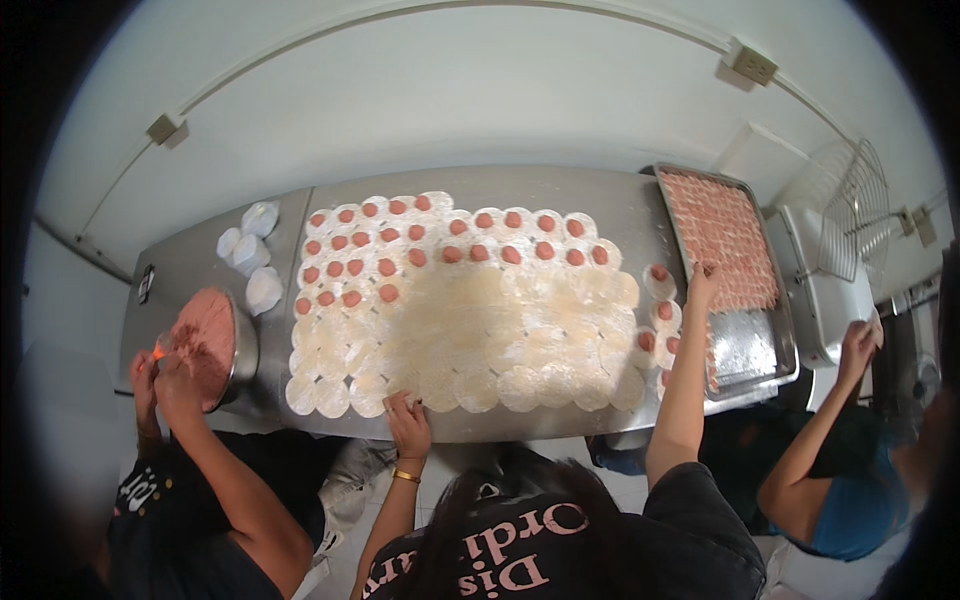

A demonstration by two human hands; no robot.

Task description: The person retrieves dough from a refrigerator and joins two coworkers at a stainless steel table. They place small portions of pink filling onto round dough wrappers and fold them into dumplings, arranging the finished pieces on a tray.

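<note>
Overlapping round dough wrappers (470,345) cover the middle of the steel table, and the far ones carry small balls of pink filling (512,255). My left hand (408,425) rests at the near edge of the sheet with its fingertips touching a wrapper. Off to the right, my right hand (706,284) reaches over the left rim of a metal tray (755,362) packed with rows of filled dumplings (720,235). Its fingers are pinched together beside the dumplings; what they hold is hidden. A few filled wrappers (660,281) lie below that arm.
A co-worker's hands (168,382) work at a metal bowl (246,345) of pink meat filling on the left. Wrapped white bundles (262,290) lie behind it. Another person's hand (858,350) is right of the tray, near a white box (825,325) and wire rack (850,215).
</note>
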